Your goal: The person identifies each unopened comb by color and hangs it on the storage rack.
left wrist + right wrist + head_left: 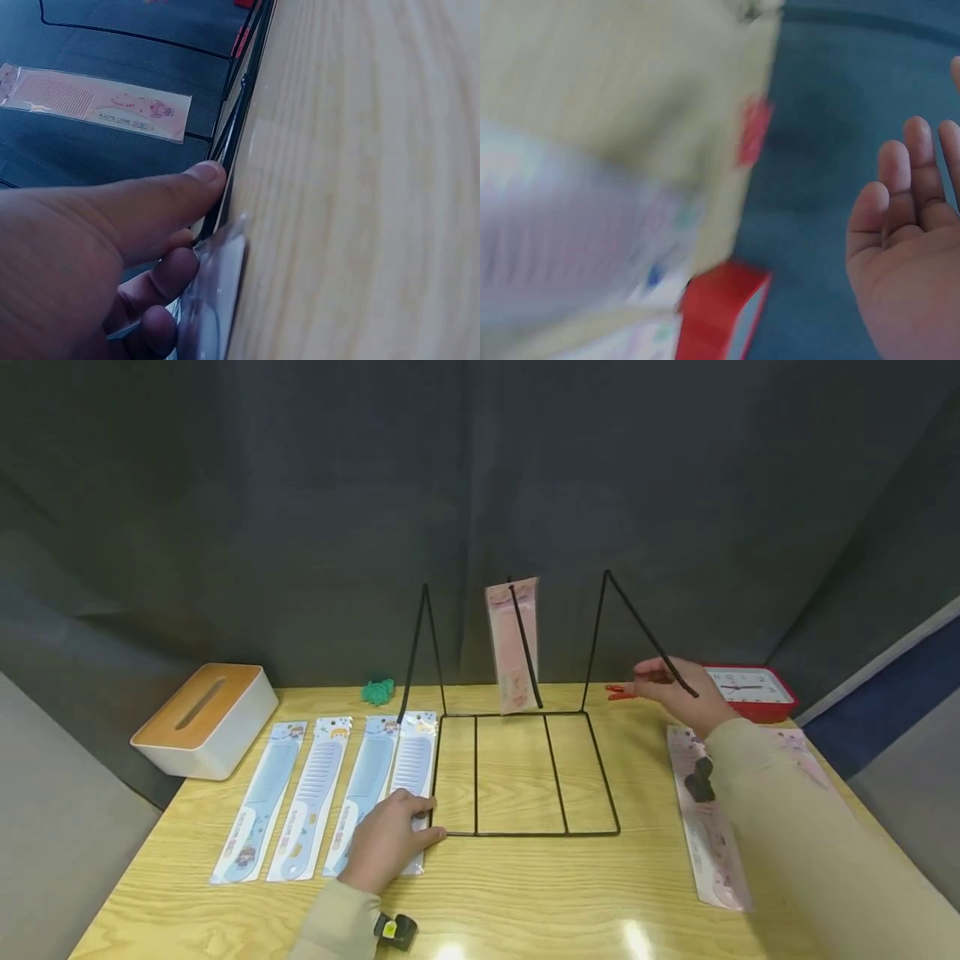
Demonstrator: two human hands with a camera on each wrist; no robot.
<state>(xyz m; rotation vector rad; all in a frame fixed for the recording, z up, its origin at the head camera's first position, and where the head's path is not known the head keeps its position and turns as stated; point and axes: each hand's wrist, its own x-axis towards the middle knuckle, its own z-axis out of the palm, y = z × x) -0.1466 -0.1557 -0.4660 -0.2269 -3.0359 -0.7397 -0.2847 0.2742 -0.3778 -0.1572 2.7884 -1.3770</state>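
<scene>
Head view shows a black wire rack (517, 772) standing on a wooden table (525, 893), its flat base a rectangle split by two cross wires, with thin arms rising at the back left and back right. One pink packaged comb (513, 643) hangs on the middle arm, upright and slightly tilted.

At the rack's front left corner the left hand (390, 839) rests palm down, fingers loosely curled over the wire and over the lower end of the nearest of four blue packaged combs (330, 793) laid side by side. The left wrist view shows the thumb (176, 195) pressed against the wire; whether the fingers grip it cannot be told.

Beyond the rack's right arm, the right hand (678, 693) hovers with fingers straight and slightly spread, holding nothing. Just past it lie a red clip (618, 692) and a red clock (750, 689). Another pink comb pack (708, 827) lies under the right sleeve.

A white tissue box (206, 718) with a wooden lid sits at far left.
</scene>
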